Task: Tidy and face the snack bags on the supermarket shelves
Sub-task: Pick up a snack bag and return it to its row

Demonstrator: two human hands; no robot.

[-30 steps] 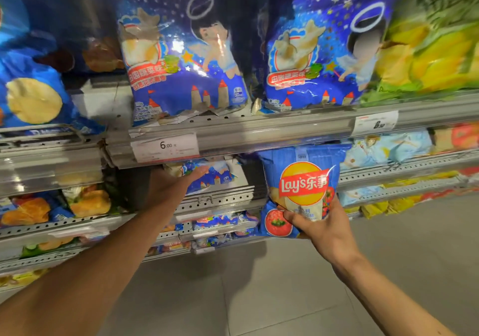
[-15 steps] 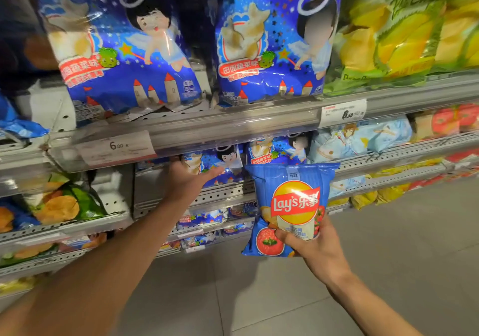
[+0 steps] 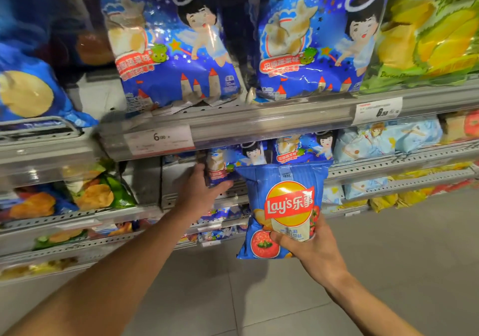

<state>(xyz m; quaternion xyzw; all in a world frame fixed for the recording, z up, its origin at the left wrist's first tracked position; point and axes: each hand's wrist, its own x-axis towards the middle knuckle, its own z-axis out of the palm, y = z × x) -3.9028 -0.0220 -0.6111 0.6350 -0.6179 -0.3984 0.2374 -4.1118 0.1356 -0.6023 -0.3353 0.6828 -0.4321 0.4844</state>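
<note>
Hands apart: right hand (image 3: pixel 315 254) grips Lay's bag (image 3: pixel 283 206) upright; left hand (image 3: pixel 199 193) holds angel bag (image 3: pixel 223 165) on second shelf (image 3: pixel 388 163)

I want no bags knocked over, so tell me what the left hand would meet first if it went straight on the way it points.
The left hand points up into the second shelf. Its fingers already touch the small blue angel bag there, so that bag comes first; depth behind it is unclear.
</note>
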